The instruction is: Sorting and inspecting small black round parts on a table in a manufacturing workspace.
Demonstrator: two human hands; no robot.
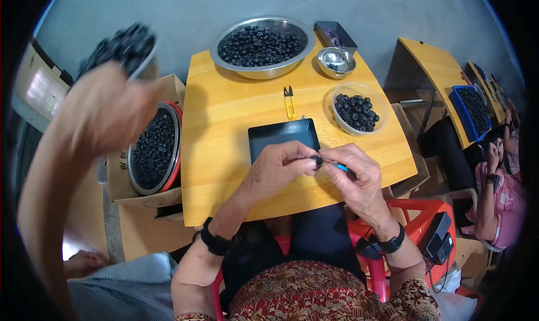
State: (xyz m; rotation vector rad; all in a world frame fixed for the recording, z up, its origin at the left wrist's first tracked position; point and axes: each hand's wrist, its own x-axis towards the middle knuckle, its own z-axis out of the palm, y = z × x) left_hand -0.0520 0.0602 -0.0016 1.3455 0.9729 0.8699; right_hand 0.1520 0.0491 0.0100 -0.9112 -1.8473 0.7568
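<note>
Above the wooden table's near part, my left hand (276, 168) pinches a small black round piece (318, 162) between thumb and fingertips. My right hand (359, 178) grips a slim tool with a blue handle (341, 167), its front end meeting the piece. What the tip is like is too small to tell. Just beyond my left hand lies a shallow black tray (281, 132). Yellow-handled thread snips (290, 103) rest past the tray. To the right stands a clear plastic tub (340, 122) of similar black pieces, several showing a hole.
At the table's back are a large steel bowl (241, 69) full of black pieces, a small metal bowl (347, 72) and a dark box (347, 37). On the left, another person's blurred arm (73, 136) raises a heaped container. A filled basin (174, 169) sits in a cardboard box.
</note>
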